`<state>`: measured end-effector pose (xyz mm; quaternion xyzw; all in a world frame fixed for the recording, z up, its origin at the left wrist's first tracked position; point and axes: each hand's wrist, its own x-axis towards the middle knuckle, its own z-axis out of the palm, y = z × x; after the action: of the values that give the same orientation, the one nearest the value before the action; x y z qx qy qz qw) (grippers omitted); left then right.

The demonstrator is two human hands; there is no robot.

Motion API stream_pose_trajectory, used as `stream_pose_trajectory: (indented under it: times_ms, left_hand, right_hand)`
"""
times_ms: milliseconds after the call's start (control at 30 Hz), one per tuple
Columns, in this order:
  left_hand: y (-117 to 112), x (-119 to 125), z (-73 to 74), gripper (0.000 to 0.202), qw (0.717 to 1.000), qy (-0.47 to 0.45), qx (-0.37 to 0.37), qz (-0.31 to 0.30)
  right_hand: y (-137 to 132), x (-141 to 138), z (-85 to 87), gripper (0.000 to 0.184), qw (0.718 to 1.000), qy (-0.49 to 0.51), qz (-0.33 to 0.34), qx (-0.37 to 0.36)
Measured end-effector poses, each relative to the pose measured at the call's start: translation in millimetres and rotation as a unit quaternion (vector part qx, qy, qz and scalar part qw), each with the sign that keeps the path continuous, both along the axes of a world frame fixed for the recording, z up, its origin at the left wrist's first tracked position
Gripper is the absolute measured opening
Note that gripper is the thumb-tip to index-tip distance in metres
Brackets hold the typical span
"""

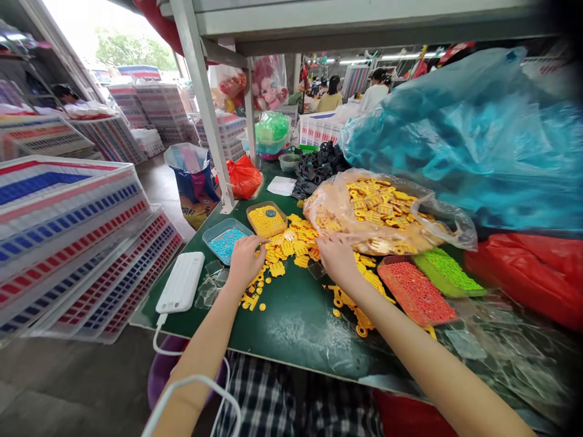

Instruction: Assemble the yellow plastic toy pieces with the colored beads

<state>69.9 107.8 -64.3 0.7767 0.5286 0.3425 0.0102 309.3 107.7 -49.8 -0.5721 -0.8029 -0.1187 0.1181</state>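
Note:
My left hand (247, 260) hovers by the near edge of a clear tray of blue beads (226, 244), its fingers curled together toward the yellow plastic pieces (286, 246) heaped mid-table. Whatever those fingers hold, if anything, is hidden. Just in front of a clear plastic bag full of yellow pieces (382, 209), my right hand (337, 260) reaches down to the right side of the heap. Its fingers are bent and closed, and their tips are too small to show what is between them. A tray of yellow beads (263, 223) with a dark round item stands behind my left hand.
A white power bank (180, 281) with a cable lies left. Trays of red beads (416, 290) and green beads (449, 271) stand right. Black parts (319, 167) and a big blue-filled bag (469, 139) lie behind. A metal post (204, 103) rises at the table's left edge.

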Motion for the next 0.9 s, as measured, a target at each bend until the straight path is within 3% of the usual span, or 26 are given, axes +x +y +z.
stream_pose_trajectory:
  times_ms: [133, 267, 333, 433, 533, 733, 900]
  left_hand:
    - [-5.0, 17.4, -0.1, 0.023, 0.995, 0.013, -0.027, -0.092]
    - [-16.5, 61.2, 2.0, 0.018, 0.961, 0.077, -0.081, -0.252]
    - [-26.6, 86.5, 5.2, 0.016, 0.941, 0.121, -0.115, -0.295]
    - [-43.6, 117.5, 10.0, 0.031, 0.944, 0.161, -0.135, -0.256]
    - [-49.9, 132.5, 10.4, 0.028, 0.952, 0.161, -0.144, -0.218]
    - [-32.8, 126.1, 2.6, 0.025, 0.935, 0.123, -0.216, -0.252]
    - [-31.7, 115.2, 3.4, 0.027, 0.94, 0.104, -0.239, -0.221]
  right_hand:
    - [-27.6, 17.5, 3.5, 0.034, 0.998, 0.03, -0.024, 0.041]
    - [-67.2, 31.6, -11.7, 0.034, 0.993, 0.077, -0.038, 0.077]
    - [-80.8, 39.4, -21.8, 0.035, 0.986, 0.112, -0.059, 0.105]
    - [-89.5, 53.3, -32.8, 0.038, 0.974, 0.144, -0.12, 0.126]
    - [-89.9, 65.1, -36.7, 0.04, 0.968, 0.153, -0.16, 0.119]
    - [-87.4, 74.9, -27.4, 0.035, 0.955, 0.211, -0.184, 0.095]
    - [-79.1, 65.7, -12.0, 0.032, 0.893, 0.431, -0.131, 0.019]
